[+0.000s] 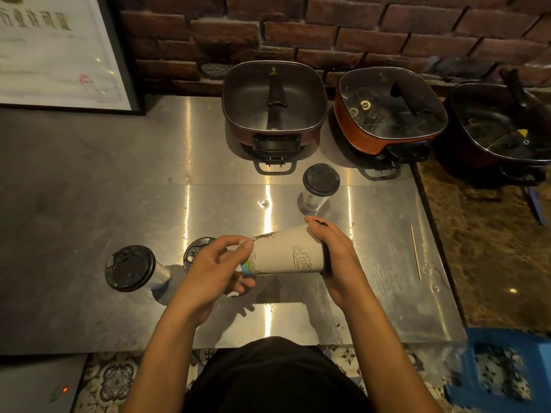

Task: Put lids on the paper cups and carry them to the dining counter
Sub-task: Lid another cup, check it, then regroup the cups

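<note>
A white paper cup (287, 254) with a line-drawn cloud pattern lies sideways in the air above the steel counter (89, 204). My left hand (216, 269) grips its narrow base end. My right hand (337, 257) wraps round its mouth end, where a black lid (328, 259) shows under the palm. Three more cups with black lids stand on the counter: one (320, 186) behind my hands, one (134, 268) at the left, and one (196, 251) partly hidden behind my left hand.
Three square electric hot pots (274, 99) (387, 108) (504, 123) with glass lids line the brick wall. A thin wooden skewer (415, 251) lies at the right of the counter. A framed certificate (59, 49) leans at the back left. A blue plastic stool (504, 371) stands at the lower right.
</note>
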`<state>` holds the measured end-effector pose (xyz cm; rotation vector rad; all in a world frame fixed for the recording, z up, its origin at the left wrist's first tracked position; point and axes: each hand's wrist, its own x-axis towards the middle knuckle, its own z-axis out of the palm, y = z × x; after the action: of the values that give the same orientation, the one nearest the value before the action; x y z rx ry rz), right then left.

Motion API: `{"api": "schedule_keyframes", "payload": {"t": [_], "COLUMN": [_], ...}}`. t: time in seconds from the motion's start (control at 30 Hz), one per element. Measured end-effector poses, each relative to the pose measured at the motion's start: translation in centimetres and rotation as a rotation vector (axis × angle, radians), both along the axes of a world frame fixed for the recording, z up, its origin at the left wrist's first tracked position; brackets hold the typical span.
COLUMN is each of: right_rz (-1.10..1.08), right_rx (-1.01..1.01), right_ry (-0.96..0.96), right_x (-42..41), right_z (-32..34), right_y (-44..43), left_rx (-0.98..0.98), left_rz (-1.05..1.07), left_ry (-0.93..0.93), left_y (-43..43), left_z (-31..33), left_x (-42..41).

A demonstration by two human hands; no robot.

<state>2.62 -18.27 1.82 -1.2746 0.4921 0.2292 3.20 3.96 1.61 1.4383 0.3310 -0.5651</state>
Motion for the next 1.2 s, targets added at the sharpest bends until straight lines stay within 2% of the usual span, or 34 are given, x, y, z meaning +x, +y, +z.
{"api": "schedule_keyframes", "payload": {"t": [0.1, 0.33, 0.5, 0.9, 1.2], "right_rz": [-0.008, -0.019, -0.029, -0.038, -0.021], "right_rx": [0.004, -0.013, -0.029, -0.003, 0.006], "right_ry": [0.010, 0.009, 0.015, 0.039, 0.021], "right_x": [0.07, 0.14, -0.11, -0.28, -0.40], "right_z": [0.09, 0.23, 0.16, 0.30, 0.34], "right_y": [-0.02, 0.19, 0.31, 0.18, 0.08], "left_rx": [-0.038, 0.037, 0.038, 0.035, 0.005], "left_rz": [-0.006, -0.006, -0.025, -0.028, -0.020], "left_ry": [-0.040, -0.101, -0.020, -0.121, -0.121], "left_y": [0.13, 0.13, 0.01, 0.05, 0.01], "left_z": [0.16, -0.18, 0.04, 0.04, 0.29], "left_x": [0.09, 0.17, 0.03, -0.26, -0.44]}}
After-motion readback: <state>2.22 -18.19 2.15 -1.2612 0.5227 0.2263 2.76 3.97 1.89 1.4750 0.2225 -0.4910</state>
